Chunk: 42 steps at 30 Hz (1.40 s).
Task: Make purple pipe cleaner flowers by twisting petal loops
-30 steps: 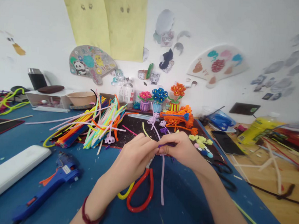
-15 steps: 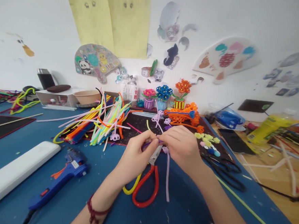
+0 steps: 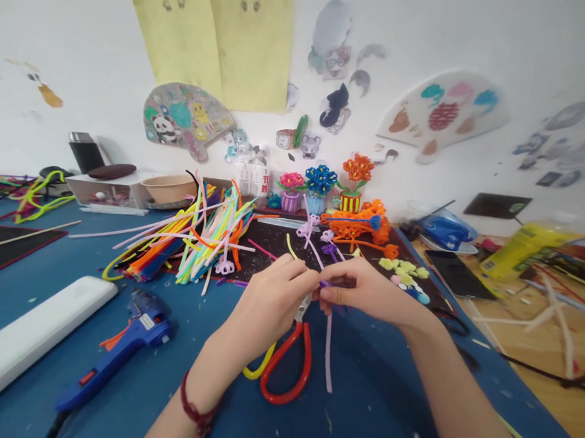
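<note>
At mid-table my left hand [image 3: 274,298] and my right hand [image 3: 370,292] meet, fingers pinched around a dark purple pipe cleaner [image 3: 323,284]. Most of that pipe cleaner is hidden by the fingers. Beneath them lie red-handled scissors [image 3: 286,372], their blades partly covered by my left hand. A pale lilac pipe cleaner [image 3: 329,358] extends toward me from under my right hand. Beside the scissors curves a yellow pipe cleaner [image 3: 261,367]. Just beyond my hands are lilac looped flowers [image 3: 308,225] and a purple looped flower [image 3: 329,249].
A blue glue gun [image 3: 117,353] and a long white device [image 3: 33,341] lie to the left. Bundled pipe cleaners [image 3: 170,250] sit behind. Finished flower pots [image 3: 316,204] line the wall. Pale yellow pieces [image 3: 405,268] and a phone [image 3: 459,276] are on the right.
My right hand has turned and its fingers shifted around the purple pipe cleaner, exposing the purple flower behind. My left hand has rolled over, its back now facing up. The scissors stay put.
</note>
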{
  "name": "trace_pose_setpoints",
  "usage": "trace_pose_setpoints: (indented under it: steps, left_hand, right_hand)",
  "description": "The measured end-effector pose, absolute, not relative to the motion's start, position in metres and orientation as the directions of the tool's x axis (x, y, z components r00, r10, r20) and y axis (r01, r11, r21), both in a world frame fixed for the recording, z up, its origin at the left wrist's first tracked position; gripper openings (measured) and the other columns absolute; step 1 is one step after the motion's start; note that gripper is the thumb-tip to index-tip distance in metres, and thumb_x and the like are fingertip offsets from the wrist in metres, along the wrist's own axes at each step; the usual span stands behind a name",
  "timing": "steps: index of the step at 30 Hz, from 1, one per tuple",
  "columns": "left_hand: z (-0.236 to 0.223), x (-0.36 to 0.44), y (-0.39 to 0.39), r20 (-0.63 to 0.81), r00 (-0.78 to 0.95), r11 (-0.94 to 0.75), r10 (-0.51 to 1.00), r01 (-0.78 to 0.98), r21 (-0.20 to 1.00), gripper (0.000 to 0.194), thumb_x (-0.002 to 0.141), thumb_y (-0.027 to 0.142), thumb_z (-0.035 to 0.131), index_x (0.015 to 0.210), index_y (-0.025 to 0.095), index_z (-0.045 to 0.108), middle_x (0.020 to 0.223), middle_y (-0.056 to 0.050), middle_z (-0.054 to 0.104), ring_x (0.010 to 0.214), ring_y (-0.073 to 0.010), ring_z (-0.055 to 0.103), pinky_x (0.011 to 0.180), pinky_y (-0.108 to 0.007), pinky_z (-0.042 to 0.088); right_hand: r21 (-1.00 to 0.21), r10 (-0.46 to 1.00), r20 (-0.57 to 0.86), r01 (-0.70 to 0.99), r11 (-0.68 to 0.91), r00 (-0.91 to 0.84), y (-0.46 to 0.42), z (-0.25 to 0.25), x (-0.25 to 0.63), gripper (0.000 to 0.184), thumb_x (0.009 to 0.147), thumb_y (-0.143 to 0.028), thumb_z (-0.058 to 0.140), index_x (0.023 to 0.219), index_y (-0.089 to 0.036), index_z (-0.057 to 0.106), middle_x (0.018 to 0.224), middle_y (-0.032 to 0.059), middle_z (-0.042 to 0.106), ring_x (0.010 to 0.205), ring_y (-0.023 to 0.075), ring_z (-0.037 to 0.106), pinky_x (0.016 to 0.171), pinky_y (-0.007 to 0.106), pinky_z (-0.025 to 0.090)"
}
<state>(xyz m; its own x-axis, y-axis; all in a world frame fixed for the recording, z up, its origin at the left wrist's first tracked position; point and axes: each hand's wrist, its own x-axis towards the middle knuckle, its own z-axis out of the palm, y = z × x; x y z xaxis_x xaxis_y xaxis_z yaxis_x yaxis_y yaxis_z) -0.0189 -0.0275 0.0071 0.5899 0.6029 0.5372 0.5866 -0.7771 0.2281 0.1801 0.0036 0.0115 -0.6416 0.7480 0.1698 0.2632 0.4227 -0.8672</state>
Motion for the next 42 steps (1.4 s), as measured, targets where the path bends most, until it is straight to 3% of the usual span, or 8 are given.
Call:
trace_pose_setpoints:
  steps: [5, 10, 18, 23, 28, 33, 37, 42]
  left_hand:
    - [0.006, -0.02, -0.027, 0.529, 0.577, -0.757, 0.623, 0.615, 0.22, 0.023, 0.096, 0.014, 0.036, 0.087, 0.016, 0.057, 0.083, -0.005, 0.057, 0.079, -0.0174, 0.045, 0.067, -0.027, 0.039]
    - [0.007, -0.021, -0.027, 0.561, 0.584, -0.785, 0.586, 0.58, 0.216, 0.021, 0.093, 0.008, 0.04, 0.086, 0.016, 0.057, 0.084, -0.005, 0.057, 0.079, -0.0169, 0.045, 0.068, -0.027, 0.039]
    - [0.007, -0.022, -0.025, 0.658, 0.588, -0.859, 0.471, 0.477, 0.188, 0.021, 0.092, 0.005, 0.041, 0.093, 0.016, 0.06, 0.086, -0.006, 0.06, 0.08, -0.0168, 0.047, 0.07, -0.028, 0.041]
    - [0.005, -0.025, -0.023, 0.652, 0.605, -0.852, 0.458, 0.509, 0.127, 0.023, 0.092, 0.004, 0.041, 0.095, 0.015, 0.06, 0.087, -0.007, 0.06, 0.08, -0.017, 0.047, 0.069, -0.028, 0.041]
    - [0.004, -0.024, -0.023, 0.616, 0.619, -0.83, 0.488, 0.548, 0.107, 0.02, 0.093, 0.008, 0.041, 0.088, 0.014, 0.06, 0.084, -0.007, 0.059, 0.077, -0.0168, 0.045, 0.066, -0.027, 0.04]
    - [0.004, -0.021, -0.023, 0.593, 0.581, -0.81, 0.558, 0.537, 0.235, 0.02, 0.096, 0.015, 0.041, 0.087, 0.014, 0.058, 0.08, -0.005, 0.056, 0.076, -0.0161, 0.045, 0.067, -0.027, 0.038]
    - [0.004, -0.018, -0.024, 0.594, 0.511, -0.775, 0.622, 0.507, 0.377, 0.017, 0.096, 0.019, 0.044, 0.089, 0.016, 0.06, 0.078, -0.002, 0.056, 0.075, -0.0142, 0.048, 0.067, -0.025, 0.037]
    - [0.006, -0.013, -0.025, 0.499, 0.372, -0.622, 0.783, 0.437, 0.65, 0.017, 0.093, 0.02, 0.049, 0.085, 0.015, 0.063, 0.077, -0.001, 0.061, 0.071, -0.0119, 0.051, 0.066, -0.023, 0.037]
  right_hand:
    - [-0.831, 0.792, 0.234, 0.307, 0.464, -0.564, 0.004, 0.01, 0.178, 0.03, 0.082, -0.042, 0.067, 0.078, -0.013, 0.074, 0.067, 0.0047, 0.071, 0.061, 0.0157, 0.063, 0.058, 0.025, 0.049]
    - [-0.861, 0.736, 0.222, 0.226, 0.456, -0.64, 0.0, 0.017, 0.181, 0.049, 0.094, -0.048, 0.048, 0.069, -0.012, 0.07, 0.067, 0.0061, 0.07, 0.061, 0.0132, 0.06, 0.06, 0.024, 0.046]
    - [-0.995, 0.705, 0.099, -0.046, 0.094, -0.703, 0.005, 0.002, 0.181, 0.036, 0.083, -0.047, 0.065, 0.078, -0.012, 0.068, 0.059, 0.0023, 0.064, 0.051, 0.0133, 0.06, 0.051, 0.024, 0.048]
    - [-0.997, 0.731, 0.072, -0.032, 0.068, -0.679, 0.005, 0.002, 0.177, 0.032, 0.077, -0.044, 0.072, 0.076, -0.013, 0.065, 0.064, 0.0029, 0.066, 0.058, 0.0139, 0.063, 0.058, 0.025, 0.049]
    - [-0.991, 0.812, 0.082, 0.039, 0.127, -0.578, 0.004, 0.009, 0.174, 0.031, 0.068, -0.041, 0.08, 0.07, -0.014, 0.065, 0.063, 0.0028, 0.068, 0.06, 0.0146, 0.062, 0.061, 0.026, 0.047]
    - [-0.933, 0.87, 0.236, 0.151, 0.328, -0.434, 0.002, 0.009, 0.169, 0.018, 0.065, -0.023, 0.08, 0.064, -0.015, 0.064, 0.058, -0.0009, 0.062, 0.056, 0.0129, 0.056, 0.055, 0.024, 0.042]
    - [-0.725, 0.789, 0.489, 0.329, 0.605, -0.372, -0.002, 0.009, 0.165, 0.015, 0.068, -0.005, 0.068, 0.061, -0.016, 0.062, 0.059, -0.0021, 0.061, 0.057, 0.0119, 0.054, 0.056, 0.023, 0.041]
    - [-0.463, 0.588, 0.728, 0.381, 0.801, -0.352, -0.004, 0.006, 0.158, 0.023, 0.075, 0.002, 0.055, 0.061, -0.016, 0.058, 0.061, -0.0006, 0.06, 0.059, 0.0119, 0.055, 0.057, 0.023, 0.042]
